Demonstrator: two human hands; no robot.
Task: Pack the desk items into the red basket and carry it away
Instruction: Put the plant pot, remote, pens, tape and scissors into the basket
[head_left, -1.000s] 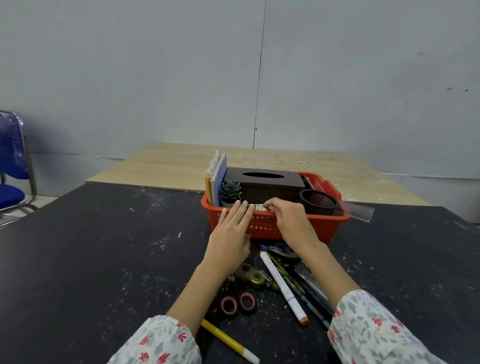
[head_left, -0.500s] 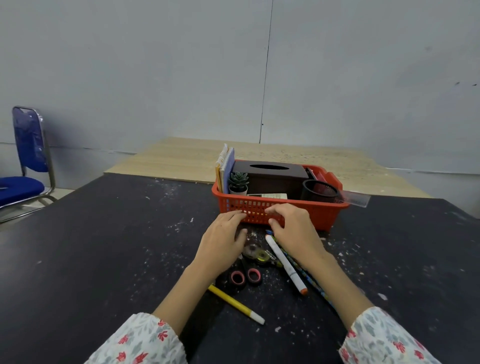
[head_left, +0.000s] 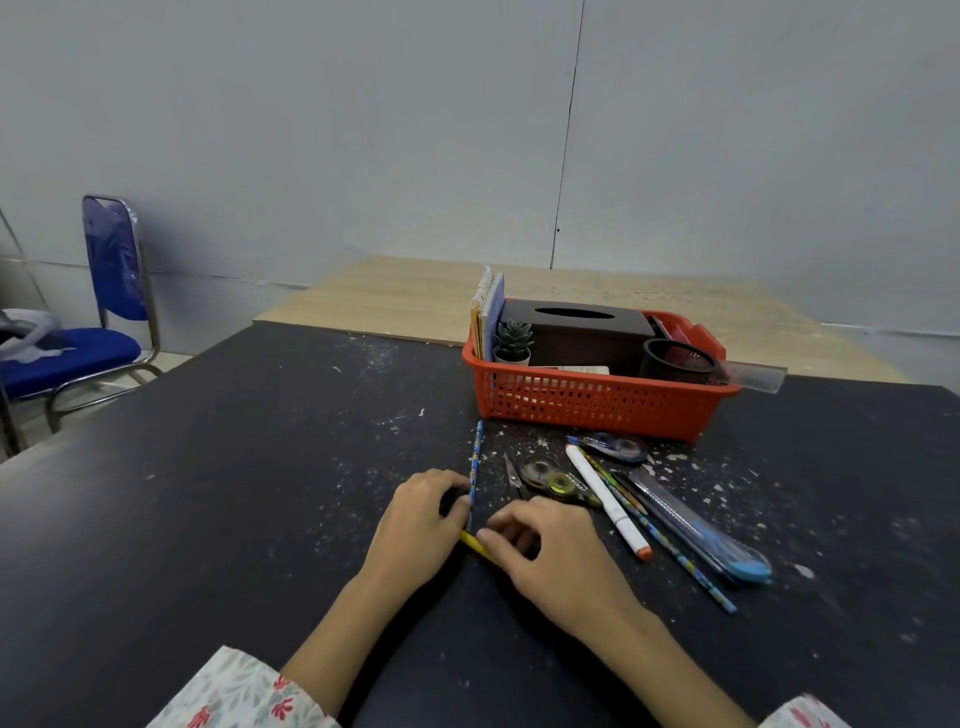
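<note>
The red basket (head_left: 597, 410) stands on the black table and holds notebooks (head_left: 488, 317), a small succulent (head_left: 513, 340), a dark tissue box (head_left: 576, 327), a black cup (head_left: 675, 361) and a clear ruler (head_left: 753, 375) that sticks out to the right. My left hand (head_left: 418, 525) curls its fingers on a blue pencil (head_left: 476, 457) that points toward the basket. My right hand (head_left: 556, 556) pinches a yellow pen (head_left: 471, 541) against the table. Scissors (head_left: 513, 474) lie partly under my right hand.
In front of the basket lie a tape dispenser (head_left: 556, 480), a white marker (head_left: 605, 499), correction tape (head_left: 613, 447), patterned pencils (head_left: 670, 545) and a blue-capped pen (head_left: 701, 535). A blue chair (head_left: 78, 343) stands at the left. A wooden tabletop (head_left: 405, 301) adjoins behind.
Both hands drew back from the basket's front wall toward me. My left hand took the blue pencil, and my right hand came down onto the yellow pen.
</note>
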